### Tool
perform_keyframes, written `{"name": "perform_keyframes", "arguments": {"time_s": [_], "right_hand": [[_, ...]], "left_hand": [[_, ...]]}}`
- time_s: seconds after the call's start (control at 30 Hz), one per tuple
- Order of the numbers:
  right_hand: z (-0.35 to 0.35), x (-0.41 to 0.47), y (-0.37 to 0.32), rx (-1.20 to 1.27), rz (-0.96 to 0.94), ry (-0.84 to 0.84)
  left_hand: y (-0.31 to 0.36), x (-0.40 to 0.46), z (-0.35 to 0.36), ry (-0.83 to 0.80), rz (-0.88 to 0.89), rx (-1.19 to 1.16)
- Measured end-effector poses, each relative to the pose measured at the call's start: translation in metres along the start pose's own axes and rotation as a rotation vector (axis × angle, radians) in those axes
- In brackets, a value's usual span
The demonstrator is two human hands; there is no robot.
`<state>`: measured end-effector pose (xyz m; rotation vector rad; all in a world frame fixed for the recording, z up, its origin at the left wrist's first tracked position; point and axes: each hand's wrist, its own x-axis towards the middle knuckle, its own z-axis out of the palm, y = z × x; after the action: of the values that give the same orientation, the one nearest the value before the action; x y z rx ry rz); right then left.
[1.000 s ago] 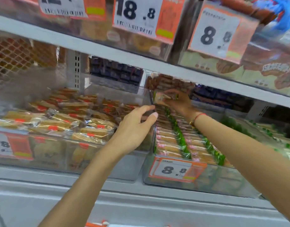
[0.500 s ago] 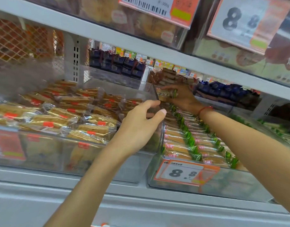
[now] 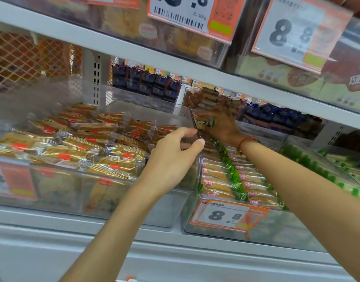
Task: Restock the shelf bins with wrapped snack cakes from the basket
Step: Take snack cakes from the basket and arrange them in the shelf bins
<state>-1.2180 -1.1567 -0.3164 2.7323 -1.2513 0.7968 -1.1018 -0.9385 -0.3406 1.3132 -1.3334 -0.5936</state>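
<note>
My right hand (image 3: 220, 127) reaches deep into the middle clear bin (image 3: 215, 231) and grips a wrapped snack cake (image 3: 203, 122) with green ends, held at the bin's back. Rows of the same green-ended cakes (image 3: 232, 180) fill that bin. My left hand (image 3: 175, 159) rests over the clear wall between the bins, thumb on the right side, fingers curled round the wall's top edge. The basket is out of view.
The left bin (image 3: 53, 184) holds gold-wrapped cakes with red labels (image 3: 73, 147). Another bin of green-wrapped snacks (image 3: 327, 165) stands at the right. A grey upper shelf (image 3: 175, 64) with price tags hangs close above. Dark blue packs (image 3: 146, 82) show through behind.
The view has tilted down slightly and moved closer. My right hand still holds the cake at the bin's back, a little lower. My left hand has stayed on the divider wall.
</note>
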Motion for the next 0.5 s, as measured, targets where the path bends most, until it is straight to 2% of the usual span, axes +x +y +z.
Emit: {"name": "perform_keyframes", "arguments": {"time_s": [0.23, 0.4, 0.5], "right_hand": [[-0.034, -0.038, -0.024, 0.054, 0.103, -0.145], [-0.069, -0.098, -0.057, 0.207, 0.076, -0.254], [-0.088, -0.133, -0.072, 0.226, 0.008, -0.224]], "left_hand": [[0.007, -0.004, 0.0, 0.108, -0.022, 0.078], [0.017, -0.019, 0.005, 0.273, 0.109, 0.184], [0.022, -0.032, 0.005, 0.359, 0.178, 0.171]]}}
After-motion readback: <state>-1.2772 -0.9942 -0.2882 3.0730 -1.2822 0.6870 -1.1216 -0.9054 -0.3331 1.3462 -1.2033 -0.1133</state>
